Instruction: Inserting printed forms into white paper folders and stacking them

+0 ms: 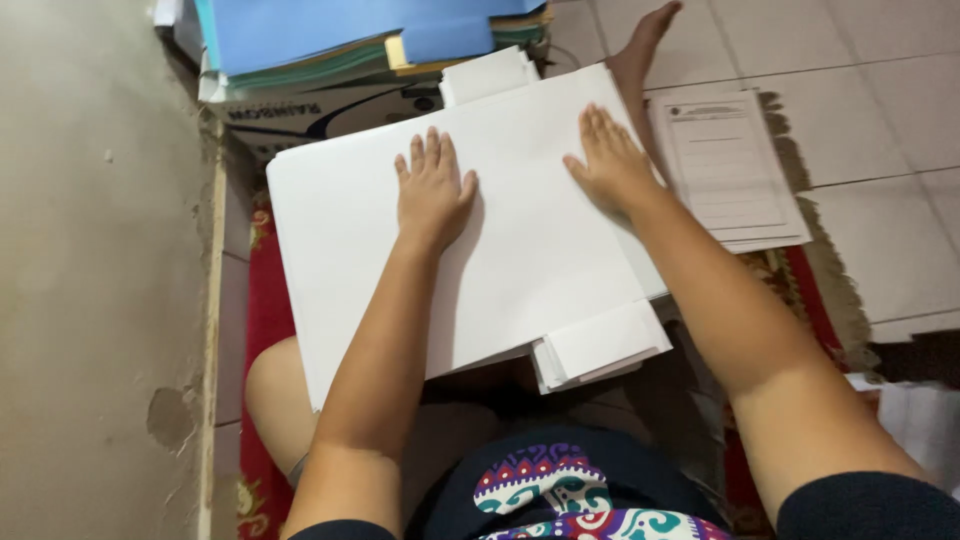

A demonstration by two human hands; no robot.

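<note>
Large blank white sheet [520, 240] across lap, flat, folded flaps at near and far edges. Left hand [432, 192] and right hand [610, 160] pressed flat on top, fingers spread, gripping nothing.

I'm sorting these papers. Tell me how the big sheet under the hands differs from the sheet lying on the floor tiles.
The big white sheet is blank; the floor sheet carries printed lines. The big sheet is much larger and has folded flaps; the floor sheet is flat. The left hand and right hand press the big sheet; the floor sheet lies untouched. Both are white paper.
</note>
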